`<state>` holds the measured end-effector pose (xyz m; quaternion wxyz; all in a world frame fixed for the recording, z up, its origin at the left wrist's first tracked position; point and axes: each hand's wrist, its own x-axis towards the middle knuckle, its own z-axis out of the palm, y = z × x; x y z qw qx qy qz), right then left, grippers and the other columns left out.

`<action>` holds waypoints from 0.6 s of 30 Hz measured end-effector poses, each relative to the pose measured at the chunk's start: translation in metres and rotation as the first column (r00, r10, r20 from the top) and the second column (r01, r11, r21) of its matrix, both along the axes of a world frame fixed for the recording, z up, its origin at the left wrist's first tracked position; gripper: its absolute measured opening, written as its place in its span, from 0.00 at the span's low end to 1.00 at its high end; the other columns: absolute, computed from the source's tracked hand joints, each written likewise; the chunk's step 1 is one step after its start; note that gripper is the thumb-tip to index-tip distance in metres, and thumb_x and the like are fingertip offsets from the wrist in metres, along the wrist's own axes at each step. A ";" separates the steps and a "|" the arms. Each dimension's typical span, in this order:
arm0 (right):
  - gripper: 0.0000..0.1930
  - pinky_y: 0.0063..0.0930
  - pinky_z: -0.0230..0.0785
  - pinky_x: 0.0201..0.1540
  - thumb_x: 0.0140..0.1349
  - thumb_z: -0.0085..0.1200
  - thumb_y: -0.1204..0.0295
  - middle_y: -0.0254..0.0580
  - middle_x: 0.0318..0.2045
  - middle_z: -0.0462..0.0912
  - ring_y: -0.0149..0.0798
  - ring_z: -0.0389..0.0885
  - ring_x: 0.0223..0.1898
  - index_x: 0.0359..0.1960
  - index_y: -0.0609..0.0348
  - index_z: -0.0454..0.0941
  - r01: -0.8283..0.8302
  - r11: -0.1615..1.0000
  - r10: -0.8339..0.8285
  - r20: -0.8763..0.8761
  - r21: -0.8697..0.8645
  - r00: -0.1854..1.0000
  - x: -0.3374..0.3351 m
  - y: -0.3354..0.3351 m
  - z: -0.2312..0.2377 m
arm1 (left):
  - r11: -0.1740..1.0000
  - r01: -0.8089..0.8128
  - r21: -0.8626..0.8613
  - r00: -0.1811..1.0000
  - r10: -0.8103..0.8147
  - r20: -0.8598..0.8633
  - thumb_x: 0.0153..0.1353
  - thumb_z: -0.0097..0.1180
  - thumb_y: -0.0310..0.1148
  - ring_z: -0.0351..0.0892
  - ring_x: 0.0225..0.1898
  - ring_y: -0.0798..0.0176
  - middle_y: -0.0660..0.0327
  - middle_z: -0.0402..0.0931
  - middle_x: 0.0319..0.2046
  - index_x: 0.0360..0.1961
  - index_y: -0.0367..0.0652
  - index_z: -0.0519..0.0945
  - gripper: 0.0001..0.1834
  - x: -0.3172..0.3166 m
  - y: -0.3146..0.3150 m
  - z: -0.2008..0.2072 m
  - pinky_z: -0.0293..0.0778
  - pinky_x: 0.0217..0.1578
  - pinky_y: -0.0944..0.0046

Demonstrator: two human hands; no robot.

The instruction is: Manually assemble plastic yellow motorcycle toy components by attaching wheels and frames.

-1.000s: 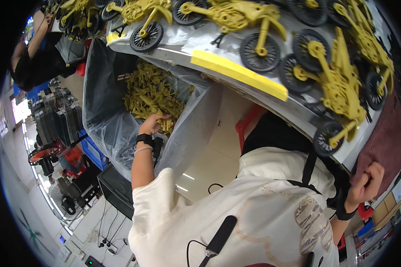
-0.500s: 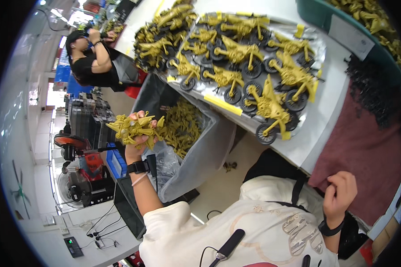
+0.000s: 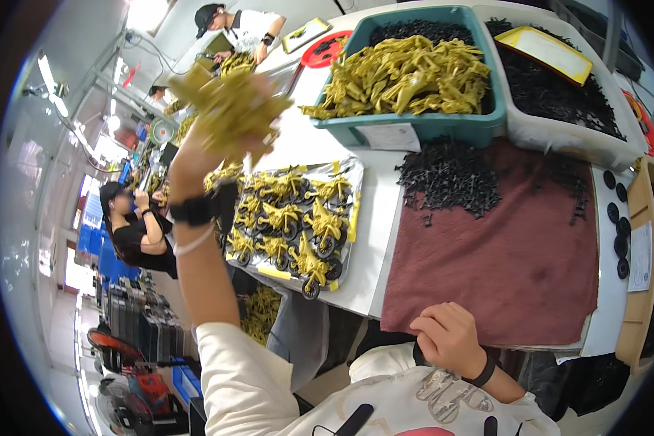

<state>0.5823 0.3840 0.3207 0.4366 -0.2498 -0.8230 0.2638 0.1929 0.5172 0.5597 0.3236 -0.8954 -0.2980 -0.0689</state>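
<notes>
My left hand [image 3: 189, 156] is raised high over the table's left side, shut on a blurred bunch of yellow plastic parts [image 3: 229, 109]. Below it lies a tray [image 3: 354, 218] of assembled yellow toy motorcycles with black wheels. My right hand [image 3: 449, 338] rests curled at the near edge of a dark red cloth [image 3: 516, 254], holding nothing. A heap of small black parts [image 3: 450, 178] lies on the cloth's far end.
A teal bin [image 3: 421, 127] of yellow parts and a white bin [image 3: 559, 134] of black parts stand at the back. Black wheels [image 3: 620, 225] lie at the right. A plastic-lined bin of yellow parts [image 3: 265, 312] sits under the table. Other people [image 3: 134, 225] work at the left and back.
My left hand has lifted a bunch of yellow parts out of the lined bin below and up above the table. My right hand has come down to the cloth's edge.
</notes>
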 end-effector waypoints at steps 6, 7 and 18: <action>0.09 0.31 0.65 0.30 0.45 0.57 0.78 0.37 0.28 0.74 0.39 0.73 0.27 0.31 0.55 0.77 -0.039 0.999 0.039 -0.064 -0.001 0.997 0.012 0.001 -0.004 | 0.642 0.020 -0.767 0.707 0.533 0.465 0.47 0.62 0.24 0.79 0.36 0.59 0.55 0.75 0.43 0.56 0.39 0.74 0.30 0.138 0.147 -0.025 0.76 0.38 0.62; 0.09 0.31 0.66 0.30 0.45 0.57 0.77 0.36 0.28 0.75 0.38 0.73 0.27 0.31 0.55 0.77 -0.040 0.999 0.041 -0.057 0.009 0.998 0.013 0.001 -0.004 | 0.768 -0.041 -0.639 0.767 0.433 0.472 0.46 0.61 0.24 0.78 0.41 0.53 0.53 0.73 0.45 0.54 0.37 0.75 0.28 0.143 0.163 -0.037 0.75 0.43 0.61; 0.07 0.29 0.67 0.30 0.50 0.57 0.76 0.34 0.29 0.75 0.36 0.73 0.26 0.32 0.55 0.78 -0.096 0.988 0.074 -0.177 -0.117 0.981 0.012 0.002 -0.008 | 0.760 -0.230 -0.608 0.725 0.550 0.414 0.43 0.59 0.31 0.53 0.63 0.29 0.53 0.54 0.67 0.62 0.53 0.71 0.38 0.158 0.237 -0.099 0.55 0.65 0.43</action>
